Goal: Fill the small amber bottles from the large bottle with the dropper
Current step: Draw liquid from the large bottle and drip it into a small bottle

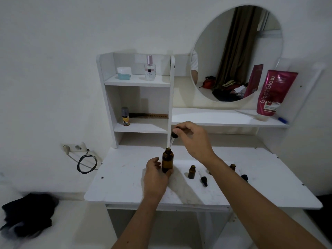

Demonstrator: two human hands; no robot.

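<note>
The large amber bottle (167, 159) stands uncapped on the white table (125, 178). My left hand (156, 174) grips its lower part. My right hand (193, 139) pinches the black bulb of the dropper (172, 139), whose glass tip sits at the large bottle's mouth. One small amber bottle (191, 171) stands open to the right. A second small amber bottle (232, 167) is partly hidden behind my right forearm. A loose dropper cap (203, 180) lies between them, and another dark cap (244, 177) shows past my forearm.
A white shelf unit (138, 81) at the back holds a jar, a perfume bottle (149, 68) and a small spray can (125, 116). A round mirror (235, 53) and a pink tube (273, 92) stand at the right. A dark cloth (28, 214) lies lower left.
</note>
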